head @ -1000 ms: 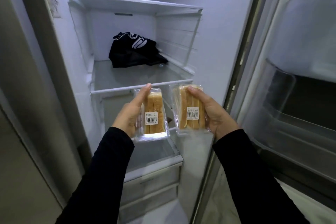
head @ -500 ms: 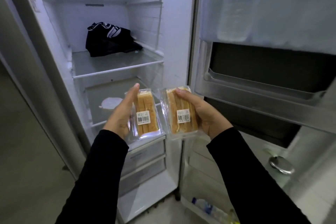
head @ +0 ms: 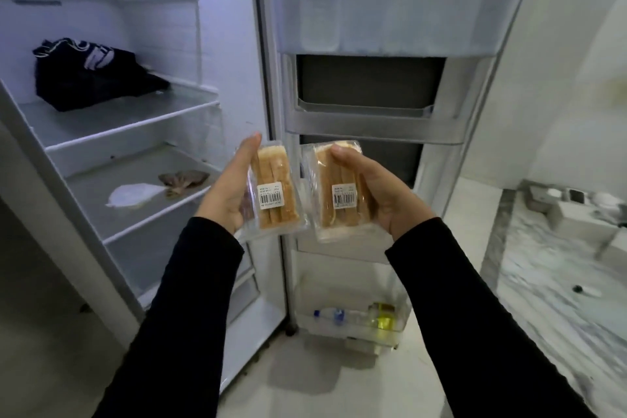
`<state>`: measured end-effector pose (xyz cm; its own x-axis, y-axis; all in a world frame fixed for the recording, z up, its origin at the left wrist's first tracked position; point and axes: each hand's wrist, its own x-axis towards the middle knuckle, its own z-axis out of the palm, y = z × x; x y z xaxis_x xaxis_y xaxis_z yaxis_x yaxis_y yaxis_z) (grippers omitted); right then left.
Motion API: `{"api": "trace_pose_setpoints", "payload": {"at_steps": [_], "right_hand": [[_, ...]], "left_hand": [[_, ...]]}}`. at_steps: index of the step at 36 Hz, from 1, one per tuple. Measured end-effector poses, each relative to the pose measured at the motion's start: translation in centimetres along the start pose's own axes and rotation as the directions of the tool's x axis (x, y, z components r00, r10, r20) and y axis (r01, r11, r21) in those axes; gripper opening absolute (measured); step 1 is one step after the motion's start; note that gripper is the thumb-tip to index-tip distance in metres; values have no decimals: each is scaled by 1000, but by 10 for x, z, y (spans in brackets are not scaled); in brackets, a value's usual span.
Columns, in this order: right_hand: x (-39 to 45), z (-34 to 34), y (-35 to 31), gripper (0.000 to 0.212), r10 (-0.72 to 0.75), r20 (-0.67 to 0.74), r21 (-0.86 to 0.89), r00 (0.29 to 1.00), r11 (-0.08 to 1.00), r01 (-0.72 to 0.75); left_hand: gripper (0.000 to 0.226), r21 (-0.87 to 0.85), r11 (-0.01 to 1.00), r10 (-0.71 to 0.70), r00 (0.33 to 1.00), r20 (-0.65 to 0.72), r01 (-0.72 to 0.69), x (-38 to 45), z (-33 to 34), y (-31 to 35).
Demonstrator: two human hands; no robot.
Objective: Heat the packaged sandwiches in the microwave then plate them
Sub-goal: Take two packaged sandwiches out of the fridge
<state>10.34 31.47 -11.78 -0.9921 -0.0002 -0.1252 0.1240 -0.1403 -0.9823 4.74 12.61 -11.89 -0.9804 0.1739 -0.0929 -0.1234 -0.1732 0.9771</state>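
Note:
I hold two packaged sandwiches upright in front of the open fridge, side by side and a little apart. My left hand (head: 228,187) grips the left sandwich pack (head: 275,193), a clear plastic wedge with tan bread and a barcode label. My right hand (head: 383,193) grips the right sandwich pack (head: 336,193), the same kind, with my fingers curled over its top. No microwave and no plate are in view.
The fridge interior (head: 112,125) is at left, with a black bag (head: 91,75) on a shelf and a white item (head: 130,195) one shelf lower. The open fridge door (head: 373,119) stands ahead, bottles (head: 353,316) in its bottom bin. A marble counter (head: 556,282) lies at right.
My view has swung right, away from the fridge shelves toward the door and counter. Both hands keep the sandwich packs, which now sit in front of the door rather than the shelves.

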Motion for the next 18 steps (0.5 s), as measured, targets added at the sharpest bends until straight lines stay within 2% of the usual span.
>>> {"api": "trace_pose_setpoints", "payload": {"at_steps": [4,6,10,15,18], "right_hand": [[-41,-23,9,39,12,-132,-4,991,1000,-13],[-61,-38,11,36,14,-190,28,982,1000,-9],[-94,-66,8,28,-20,-286,62,958,997,40],[-122,-100,3,36,-44,-414,80,909,993,85],[-133,-130,1,33,-62,-453,103,889,987,121]], "left_hand": [[43,42,998,-52,986,156,46,-14,29,-14],[45,64,996,-81,972,222,68,-23,48,-20],[43,100,994,-82,941,329,51,-37,91,-26],[43,78,993,-113,898,425,89,-42,141,-31],[46,96,992,-122,867,484,86,-42,175,-38]]}}
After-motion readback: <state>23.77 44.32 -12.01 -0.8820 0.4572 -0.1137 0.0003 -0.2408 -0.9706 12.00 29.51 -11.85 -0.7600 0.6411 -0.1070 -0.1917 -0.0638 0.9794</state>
